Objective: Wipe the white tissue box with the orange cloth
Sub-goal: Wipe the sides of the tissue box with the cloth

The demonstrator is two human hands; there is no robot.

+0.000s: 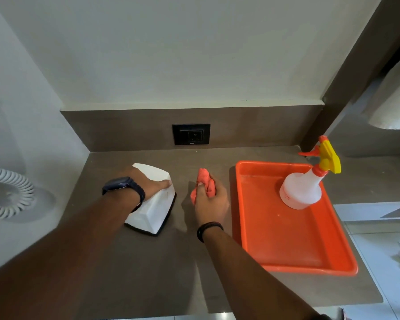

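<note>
The white tissue box [156, 210] with a dark base lies on the brown counter, left of centre. My left hand [154, 184] rests flat on its top, fingers pressing it down, a dark watch on the wrist. My right hand [209, 202] hovers just right of the box, closed around the bunched orange cloth [203, 181]. The cloth is a little apart from the box's right side.
An orange tray [286, 239] sits on the right of the counter with a white spray bottle [303, 188] with a yellow and orange trigger standing in it. A black wall socket [191, 134] is behind. A white coiled cord [7, 192] lies far left. The counter's front edge runs below.
</note>
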